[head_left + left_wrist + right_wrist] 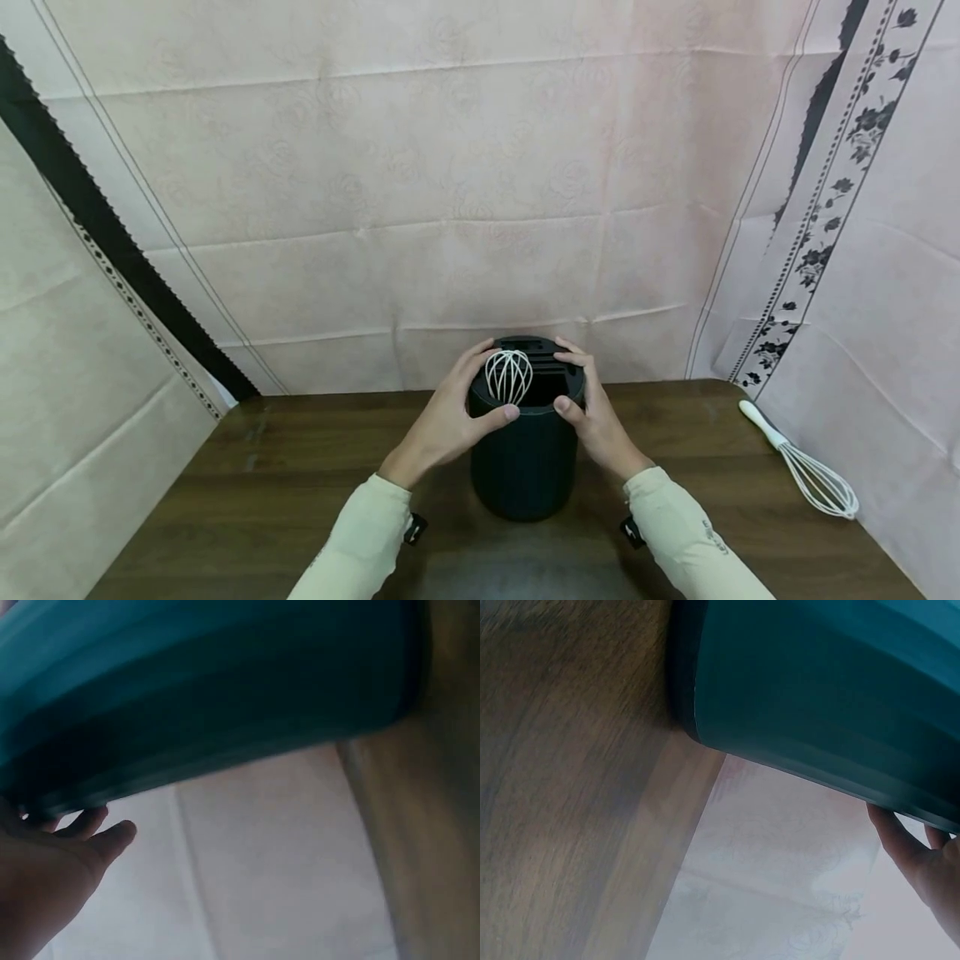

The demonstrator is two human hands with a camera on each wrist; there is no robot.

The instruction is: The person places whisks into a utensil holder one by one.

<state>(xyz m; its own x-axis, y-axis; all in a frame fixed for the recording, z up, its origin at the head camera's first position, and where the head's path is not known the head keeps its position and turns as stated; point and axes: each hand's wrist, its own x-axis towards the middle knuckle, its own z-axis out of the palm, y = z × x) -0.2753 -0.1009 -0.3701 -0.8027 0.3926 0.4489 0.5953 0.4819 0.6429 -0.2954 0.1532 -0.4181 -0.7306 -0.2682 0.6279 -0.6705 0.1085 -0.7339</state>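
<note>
A dark teal utensil holder [522, 467] stands upright on the table, its black top partly slotted and partly one wide opening. My left hand [459, 410] grips its upper left side, thumb at the front rim and fingers behind. On the opposite side my right hand [596, 417] holds the rim the same way. A white whisk [509, 375] stands in the holder with its wire head up, its handle hidden inside. In the left wrist view, fingertips [112, 838] lie along the holder's wall [225, 697]; the right wrist view has the right hand's fingers [900, 838] against it.
A second white whisk [806, 467] lies at the table's right edge, wires toward the front. The brown wooden table [315, 492] ends at a pale cloth backdrop [450, 167], with more cloth hanging at both sides.
</note>
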